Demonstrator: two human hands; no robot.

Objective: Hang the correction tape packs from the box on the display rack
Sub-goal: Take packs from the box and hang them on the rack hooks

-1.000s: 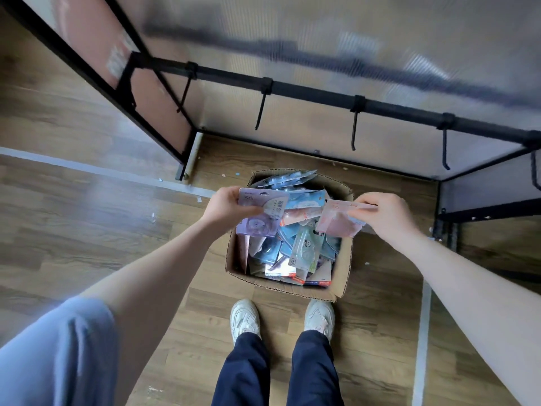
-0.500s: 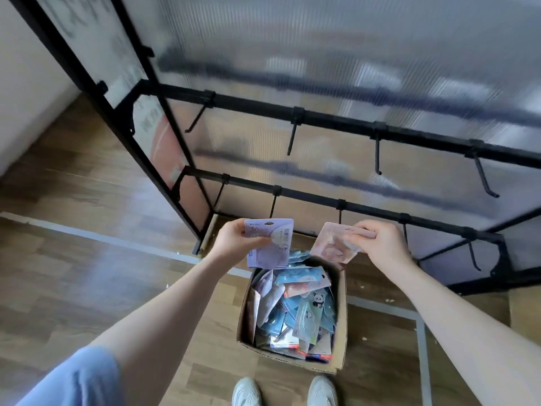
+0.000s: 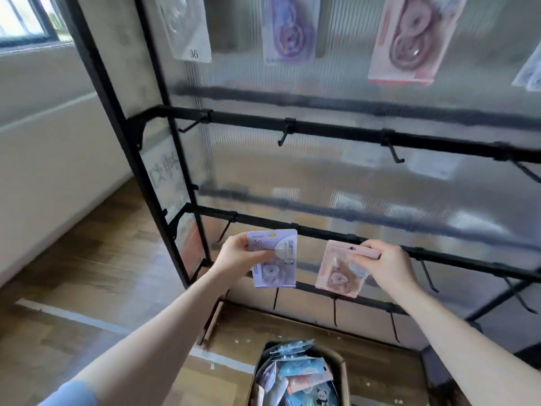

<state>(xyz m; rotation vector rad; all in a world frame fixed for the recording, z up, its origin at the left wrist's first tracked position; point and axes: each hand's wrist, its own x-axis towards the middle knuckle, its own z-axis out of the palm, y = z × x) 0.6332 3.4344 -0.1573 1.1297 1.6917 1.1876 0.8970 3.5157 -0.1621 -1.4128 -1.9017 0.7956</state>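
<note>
Left hand [image 3: 240, 256] grips a purple correction tape pack [image 3: 273, 263] by its left edge, right hand [image 3: 383, 265] pinches a pink pack [image 3: 336, 271] at its top corner, both in front of the display rack [image 3: 336, 131]. Below, the cardboard box [image 3: 341, 373] holds more packs; three packs hang up top.

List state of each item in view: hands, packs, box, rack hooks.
left hand: holds the purple pack
purple pack: off the rack, upright
right hand: pinches the pink pack's top
pink pack: unhung, tilted
box: open, packs inside
middle-rail hooks: bare
hung packs: on the top row
</note>
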